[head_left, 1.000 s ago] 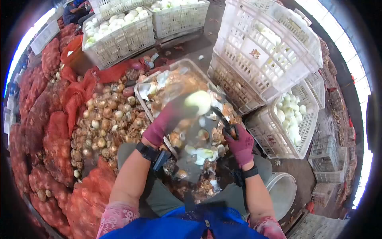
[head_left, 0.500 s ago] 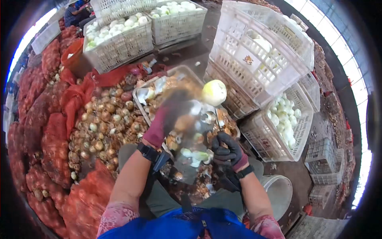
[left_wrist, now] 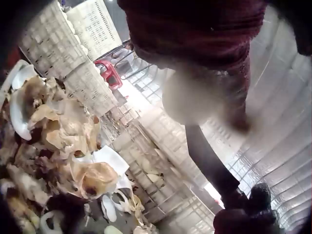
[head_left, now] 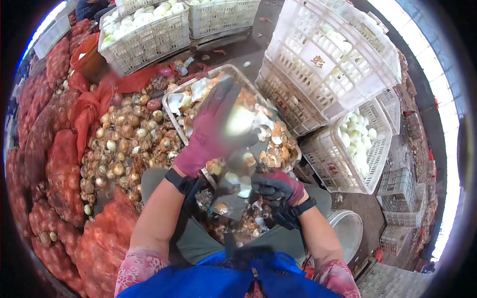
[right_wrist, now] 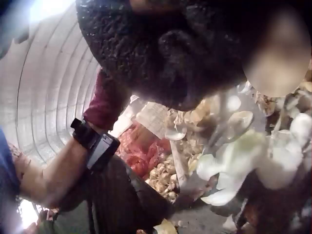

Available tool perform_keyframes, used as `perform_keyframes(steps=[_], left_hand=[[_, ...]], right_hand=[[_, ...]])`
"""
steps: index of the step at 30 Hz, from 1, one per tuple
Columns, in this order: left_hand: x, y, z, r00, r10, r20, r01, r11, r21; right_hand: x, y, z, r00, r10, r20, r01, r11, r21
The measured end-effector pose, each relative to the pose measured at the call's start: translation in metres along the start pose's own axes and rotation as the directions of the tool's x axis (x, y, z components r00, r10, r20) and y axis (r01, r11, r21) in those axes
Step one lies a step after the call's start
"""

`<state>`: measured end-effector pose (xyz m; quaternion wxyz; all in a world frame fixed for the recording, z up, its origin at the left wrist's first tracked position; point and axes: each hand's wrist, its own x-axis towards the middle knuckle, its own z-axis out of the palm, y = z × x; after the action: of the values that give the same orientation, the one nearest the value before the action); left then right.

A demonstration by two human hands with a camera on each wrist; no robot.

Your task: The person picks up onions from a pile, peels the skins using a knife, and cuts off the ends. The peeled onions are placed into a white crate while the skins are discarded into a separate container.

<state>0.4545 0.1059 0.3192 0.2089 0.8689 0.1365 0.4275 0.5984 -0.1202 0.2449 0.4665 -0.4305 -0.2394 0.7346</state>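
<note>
My left hand, in a maroon glove with dark fingers, holds a blurred, pale peeled onion over a tray of onion skins. In the left wrist view that onion appears below the maroon glove, and the dark blade of a knife reaches up to it. My right hand, in a maroon and black glove, grips the knife lower down, nearer my lap. Its black glove fills the top of the right wrist view. Pale peel pieces lie below it.
Unpeeled onions lie heaped at left beside red mesh sacks. White crates of peeled onions stand at the back and stacked at right; a lower crate leans outward. Near my right knee is a white bucket.
Half a second ago the peeled onion was farther right, apart from my left hand; now it is against that hand. My right hand has shifted slightly left from where it was.
</note>
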Motion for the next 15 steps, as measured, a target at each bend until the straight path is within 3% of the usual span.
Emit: perform_keyframes(steps=[1,2,3,4,5,7,8,9,10,11,13,15], left_hand=[[-0.001,-0.002,0.0,1.0,0.011,0.006,-0.011,1.0,0.02],[-0.003,-0.005,0.003,1.0,0.0,-0.028,-0.002,0.997,-0.073],[-0.005,-0.006,0.004,1.0,-0.001,-0.025,0.0,0.997,-0.074],[-0.008,-0.006,0.005,0.998,-0.067,-0.012,0.064,0.981,-0.182],[-0.011,-0.006,0.006,0.991,-0.132,0.008,0.128,0.949,-0.288],[-0.014,-0.009,0.007,0.989,-0.145,0.017,0.143,0.935,-0.323],[-0.017,-0.011,0.009,0.949,-0.296,0.108,0.309,0.805,-0.506],[-0.019,-0.013,0.01,0.881,-0.416,0.225,0.454,0.613,-0.647],[-0.018,-0.011,0.008,0.856,-0.437,0.276,0.488,0.508,-0.709],[-0.021,-0.014,0.01,0.855,-0.436,0.282,0.492,0.505,-0.709],[-0.023,-0.02,0.012,0.771,-0.524,0.362,0.542,0.242,-0.805],[-0.023,-0.02,0.01,0.774,-0.499,0.389,0.562,0.259,-0.785]], right_hand=[[0.002,-0.001,0.0,1.0,0.004,0.003,-0.004,1.0,0.004],[0.004,-0.004,-0.001,0.984,-0.178,0.021,0.168,0.868,-0.467],[0.005,-0.007,-0.001,0.938,-0.326,0.121,0.281,0.503,-0.817],[0.002,-0.011,0.004,0.987,-0.155,-0.047,0.068,0.659,-0.749],[0.001,-0.009,0.006,0.987,-0.152,-0.052,0.063,0.662,-0.747],[0.006,-0.006,0.012,0.966,-0.155,-0.209,0.054,0.904,-0.423],[0.007,-0.015,0.023,0.966,-0.152,-0.207,0.053,0.906,-0.421],[0.005,-0.028,0.034,0.95,-0.063,-0.306,-0.074,0.906,-0.418],[0.005,-0.036,0.041,0.915,0.023,-0.403,-0.199,0.894,-0.401],[0.006,-0.034,0.04,0.913,0.026,-0.407,-0.201,0.896,-0.396],[0.007,-0.029,0.036,0.913,-0.154,-0.378,-0.085,0.833,-0.546],[0.009,-0.024,0.033,0.902,-0.146,-0.406,-0.121,0.818,-0.563]])
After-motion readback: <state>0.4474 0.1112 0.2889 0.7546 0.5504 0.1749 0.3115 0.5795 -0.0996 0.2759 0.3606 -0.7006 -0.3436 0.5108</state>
